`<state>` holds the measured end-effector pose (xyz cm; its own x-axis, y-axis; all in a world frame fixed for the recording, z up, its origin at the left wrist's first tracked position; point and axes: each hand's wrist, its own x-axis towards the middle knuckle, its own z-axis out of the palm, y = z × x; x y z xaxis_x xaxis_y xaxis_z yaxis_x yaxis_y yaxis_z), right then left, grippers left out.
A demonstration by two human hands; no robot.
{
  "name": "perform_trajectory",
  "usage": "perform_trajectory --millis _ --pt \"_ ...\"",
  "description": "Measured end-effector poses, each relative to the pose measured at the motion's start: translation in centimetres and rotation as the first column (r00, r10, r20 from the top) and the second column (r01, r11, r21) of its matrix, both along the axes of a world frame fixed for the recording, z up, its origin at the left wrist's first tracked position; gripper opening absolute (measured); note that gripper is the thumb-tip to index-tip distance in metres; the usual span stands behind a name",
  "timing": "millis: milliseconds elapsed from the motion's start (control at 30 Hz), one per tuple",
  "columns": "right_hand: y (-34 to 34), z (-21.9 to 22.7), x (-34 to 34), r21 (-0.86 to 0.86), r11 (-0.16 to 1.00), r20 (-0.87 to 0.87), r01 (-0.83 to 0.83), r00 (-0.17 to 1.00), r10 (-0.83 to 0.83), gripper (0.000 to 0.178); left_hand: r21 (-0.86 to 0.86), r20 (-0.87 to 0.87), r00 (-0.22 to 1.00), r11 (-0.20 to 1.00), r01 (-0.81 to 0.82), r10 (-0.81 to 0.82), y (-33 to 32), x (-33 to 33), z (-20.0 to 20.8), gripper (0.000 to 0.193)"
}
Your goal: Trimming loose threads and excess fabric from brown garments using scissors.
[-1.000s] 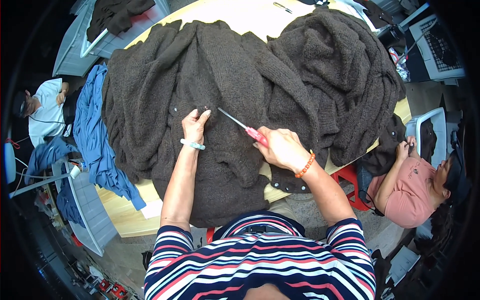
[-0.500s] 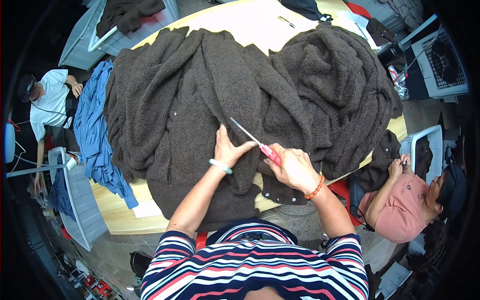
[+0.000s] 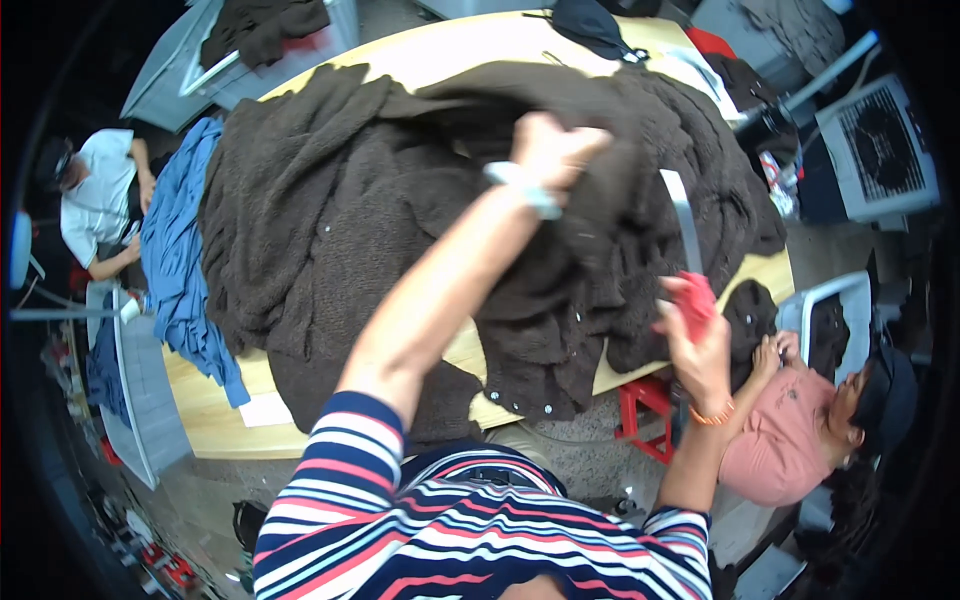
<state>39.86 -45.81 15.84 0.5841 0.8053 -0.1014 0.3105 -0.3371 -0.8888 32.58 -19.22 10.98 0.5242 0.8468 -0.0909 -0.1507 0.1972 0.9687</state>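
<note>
Over the pale wooden table [image 3: 440, 50], the left hand [image 3: 558, 150] has swung far with a fold of the brown knits [image 3: 290, 220].
Moments ago both hands were close together, nearer; now the left, blurred, looks closed on cloth, while the right hand [image 3: 700, 350] grips the red-handled tool [image 3: 695, 295] off to the right, suggesting the work has turned to shifting cloth.

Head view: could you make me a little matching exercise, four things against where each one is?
Things:
1. Red-handled tool
2. Blue cloth
3. Black cap-like item
4. Brown knitwear

Places:
A. Heaped across the middle of the table
B. In the right hand
C. By the table's far edge
D. Draped at the table's left end

Pairs: 1-B, 2-D, 3-C, 4-A
</note>
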Motion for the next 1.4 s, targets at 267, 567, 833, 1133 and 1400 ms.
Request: perform_trajectory --millis 267,567,833,1133,1400 --pt "-7.0 4.7 3.6 0.073 0.997 -0.008 0.016 1.000 -0.015 0.038 0.351 0.034 0.903 0.851 0.391 -0.429 -19.2 11.7 -6.4 0.053" --pt "8.1 -4.5 -1.5 -0.120 0.819 0.115 -0.561 0.812 0.572 0.038 0.332 -0.486 0.662 0.580 0.744 -0.570 -30.0 -6.7 -13.7 0.054" --pt "13.0 -12.3 10.0 -0.338 0.941 0.235 0.006 0.969 0.078 0.035 0.570 -0.806 0.380 0.767 0.294 0.453 -17.3 -33.2 -9.1 0.077" --pt "7.9 -8.9 -10.5 -0.143 0.763 0.223 -0.630 0.731 0.645 0.040 0.383 -0.877 0.143 0.848 -0.367 0.459 -21.7 -38.9 -18.0 0.097" --pt "8.1 -19.3 -16.7 -0.363 0.705 0.068 -0.609 0.737 0.672 0.063 -0.023 -0.658 0.687 0.904 -0.427 0.308 -21.9 -35.7 -13.2 0.077"
